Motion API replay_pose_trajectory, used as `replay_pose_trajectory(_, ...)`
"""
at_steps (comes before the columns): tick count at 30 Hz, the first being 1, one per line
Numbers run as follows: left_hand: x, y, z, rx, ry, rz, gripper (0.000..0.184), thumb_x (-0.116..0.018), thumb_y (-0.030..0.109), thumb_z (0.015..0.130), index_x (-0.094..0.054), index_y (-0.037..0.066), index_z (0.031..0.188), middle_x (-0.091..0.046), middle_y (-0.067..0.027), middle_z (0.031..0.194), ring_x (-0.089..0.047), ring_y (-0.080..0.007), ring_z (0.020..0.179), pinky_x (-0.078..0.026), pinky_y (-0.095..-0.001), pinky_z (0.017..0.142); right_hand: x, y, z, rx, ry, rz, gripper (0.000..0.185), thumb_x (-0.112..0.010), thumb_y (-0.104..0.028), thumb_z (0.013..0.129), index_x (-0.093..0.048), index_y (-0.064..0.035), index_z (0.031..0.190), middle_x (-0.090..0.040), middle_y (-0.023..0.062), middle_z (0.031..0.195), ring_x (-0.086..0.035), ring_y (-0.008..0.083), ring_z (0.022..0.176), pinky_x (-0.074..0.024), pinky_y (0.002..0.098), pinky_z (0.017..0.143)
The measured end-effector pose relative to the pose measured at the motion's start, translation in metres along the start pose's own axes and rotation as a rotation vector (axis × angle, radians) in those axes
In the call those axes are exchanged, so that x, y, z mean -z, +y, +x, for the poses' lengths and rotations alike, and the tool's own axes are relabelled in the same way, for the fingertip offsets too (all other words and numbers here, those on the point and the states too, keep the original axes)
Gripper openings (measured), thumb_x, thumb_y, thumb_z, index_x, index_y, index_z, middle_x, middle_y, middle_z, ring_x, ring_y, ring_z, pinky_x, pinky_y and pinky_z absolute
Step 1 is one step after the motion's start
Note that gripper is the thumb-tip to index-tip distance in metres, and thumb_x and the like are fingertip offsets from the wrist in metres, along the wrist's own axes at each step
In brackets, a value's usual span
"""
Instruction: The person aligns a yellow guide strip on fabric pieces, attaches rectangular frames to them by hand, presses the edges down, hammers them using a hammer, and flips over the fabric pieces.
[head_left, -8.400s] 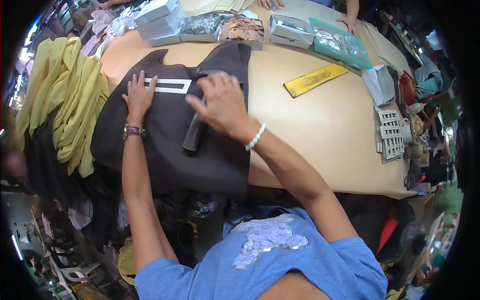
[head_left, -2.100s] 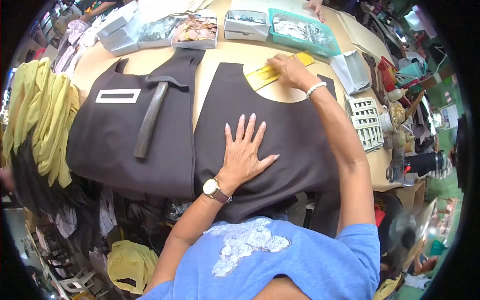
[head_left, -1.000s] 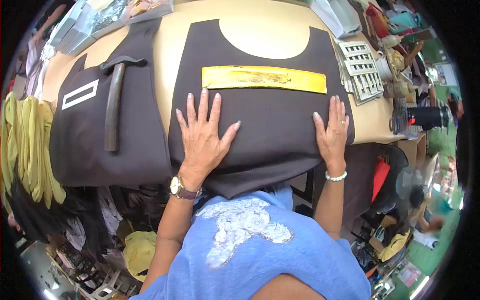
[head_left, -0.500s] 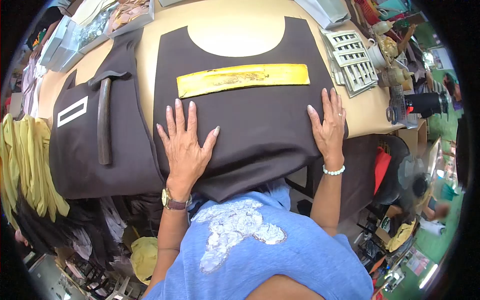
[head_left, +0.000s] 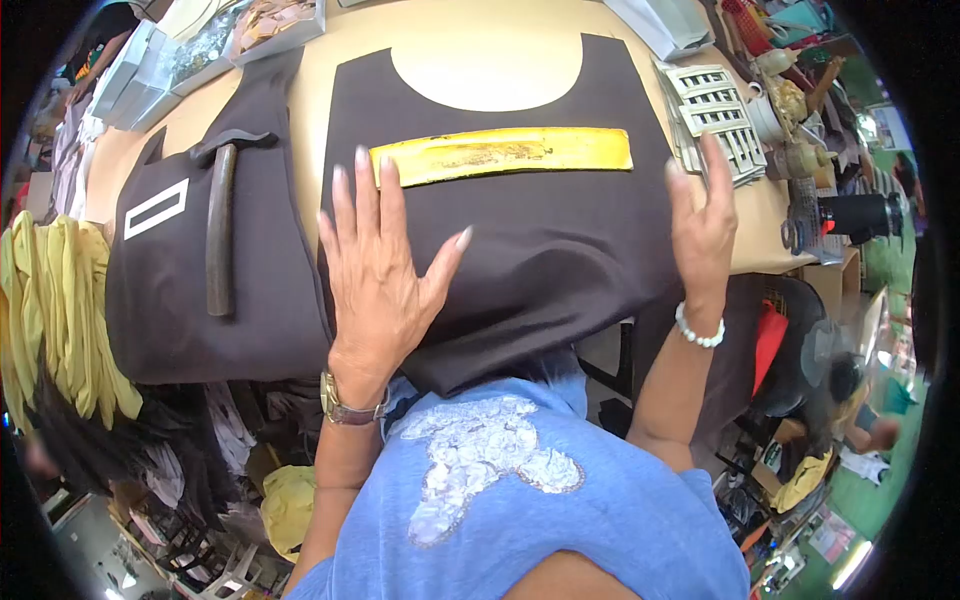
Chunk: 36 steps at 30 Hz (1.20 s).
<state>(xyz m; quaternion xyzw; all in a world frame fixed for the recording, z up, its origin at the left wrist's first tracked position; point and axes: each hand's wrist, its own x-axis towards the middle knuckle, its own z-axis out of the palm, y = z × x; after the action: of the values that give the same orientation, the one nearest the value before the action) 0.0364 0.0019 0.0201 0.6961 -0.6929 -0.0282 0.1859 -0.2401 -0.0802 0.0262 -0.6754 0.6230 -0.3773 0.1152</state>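
Observation:
My left hand is spread out over a dark fabric piece with a scooped neckline. Its fingertips overlap the left end of a yellow strip lying across the fabric; whether they touch it I cannot tell. My right hand is at the fabric's right edge, thumb and forefinger stretched apart and the other fingers mostly hidden. Nothing shows in it. Just beyond its fingertips lies a stack of pale cards with dark rectangles. To the left, a hammer rests on a second dark fabric piece.
A white rectangular frame lies on the left fabric piece. Boxes of small parts stand at the back left. Yellow cloth hangs at the table's left edge. Spools and a dark cylindrical object are at the right.
My right hand has come off the fabric and moved right and forward, towards the card stack. My left hand has shifted slightly forward, its fingertips now over the yellow strip's end.

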Motion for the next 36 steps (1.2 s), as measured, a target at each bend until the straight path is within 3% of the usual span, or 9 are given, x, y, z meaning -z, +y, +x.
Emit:
replay_pose_trajectory(4, 0.021, 0.023, 0.041, -0.157, 0.178, -0.100, 0.074, -0.059, 0.040, 0.087, -0.028, 0.000, 0.142, -0.029, -0.0234, 0.146, -0.022, -0.0381, 0.138, -0.018, -0.0535, 0.109, -0.017, -0.038, 0.040, -0.075, 0.145, 0.787, 0.053, -0.052, -0.033, 0.095, -0.044, 0.0045, 0.131, -0.046, 0.0169, 0.134, -0.041, 0.0237, 0.126, -0.0301, 0.0356, 0.106)
replay_pose_trajectory(8, -0.015, 0.018, 0.063, -0.141, 0.241, -0.250, 0.070, -0.050, 0.043, 0.091, -0.028, 0.001, 0.142, -0.028, -0.0269, 0.145, -0.022, -0.0440, 0.136, -0.020, -0.0568, 0.108, -0.052, -0.030, 0.042, -0.295, 0.154, 1.048, 0.045, -0.041, -0.023, 0.100, -0.035, 0.0005, 0.138, -0.044, 0.0137, 0.135, -0.035, 0.0242, 0.131, -0.0266, 0.0328, 0.109)
replay_pose_trajectory(11, -0.057, -0.004, 0.046, -0.004, 0.206, -0.119, 0.066, -0.048, 0.038, 0.094, -0.026, -0.001, 0.143, -0.026, -0.0254, 0.146, -0.019, -0.0397, 0.138, -0.017, -0.0452, 0.112, -0.072, -0.001, 0.013, -0.170, 0.187, 0.626, 0.050, -0.043, -0.028, 0.099, -0.036, 0.0053, 0.135, -0.042, 0.0194, 0.136, -0.039, 0.0268, 0.128, -0.0298, 0.0360, 0.107)
replay_pose_trajectory(17, -0.067, -0.038, 0.017, 0.127, 0.111, -0.178, 0.068, -0.048, 0.037, 0.094, -0.024, -0.005, 0.142, -0.026, -0.0272, 0.145, -0.019, -0.0442, 0.136, -0.018, -0.0513, 0.111, -0.066, 0.036, -0.013, -0.184, 0.180, 0.579, 0.038, -0.044, -0.017, 0.098, -0.045, 0.0061, 0.128, -0.050, 0.0186, 0.130, -0.048, 0.0248, 0.121, -0.0371, 0.0343, 0.102)
replay_pose_trajectory(21, -0.067, -0.040, 0.015, 0.129, 0.171, -0.233, 0.064, -0.052, 0.025, 0.093, -0.024, -0.006, 0.141, -0.028, -0.0277, 0.144, -0.020, -0.0428, 0.137, -0.021, -0.0474, 0.111, -0.067, 0.029, -0.012, -0.154, 0.173, 0.385, 0.032, -0.047, -0.014, 0.095, -0.053, 0.0050, 0.120, -0.058, 0.0173, 0.118, -0.055, 0.0244, 0.112, -0.0420, 0.0346, 0.097)
replay_pose_trajectory(22, -0.065, -0.039, 0.015, 0.125, 0.217, -0.208, 0.063, -0.056, 0.017, 0.088, -0.028, -0.006, 0.140, -0.035, -0.0275, 0.139, -0.025, -0.0427, 0.134, -0.024, -0.0474, 0.109, -0.069, 0.033, -0.014, -0.140, 0.193, 0.326, 0.030, -0.049, -0.013, 0.094, -0.055, 0.0047, 0.118, -0.060, 0.0171, 0.115, -0.057, 0.0248, 0.109, -0.0432, 0.0347, 0.095)
replay_pose_trajectory(27, -0.059, -0.036, 0.012, 0.173, 0.279, -0.139, 0.061, -0.059, 0.009, 0.080, -0.036, -0.006, 0.134, -0.049, -0.0240, 0.122, -0.039, -0.0407, 0.122, -0.030, -0.0484, 0.104, -0.068, 0.019, -0.016, -0.170, 0.228, -0.021, 0.028, -0.057, -0.008, 0.086, -0.059, 0.0032, 0.112, -0.065, 0.0148, 0.092, -0.061, 0.0269, 0.086, -0.0484, 0.0375, 0.080)
replay_pose_trajectory(28, -0.057, -0.034, 0.011, 0.194, 0.263, -0.141, 0.060, -0.059, 0.009, 0.080, -0.037, -0.006, 0.134, -0.049, -0.0238, 0.122, -0.040, -0.0404, 0.122, -0.030, -0.0485, 0.103, -0.069, 0.020, -0.016, -0.162, 0.245, -0.052, 0.029, -0.059, -0.008, 0.084, -0.059, 0.0025, 0.111, -0.064, 0.0138, 0.085, -0.061, 0.0262, 0.080, -0.0484, 0.0380, 0.075)
replay_pose_trajectory(36, -0.060, -0.039, 0.011, 0.203, 0.227, -0.251, 0.056, -0.056, 0.005, 0.080, -0.042, 0.002, 0.134, -0.051, -0.0184, 0.127, -0.039, -0.0338, 0.128, -0.019, -0.0600, 0.107, -0.070, 0.021, -0.016, -0.269, 0.241, 0.071, 0.025, -0.056, -0.010, 0.088, -0.061, 0.0019, 0.110, -0.065, 0.0134, 0.084, -0.061, 0.0254, 0.080, -0.0483, 0.0377, 0.076)
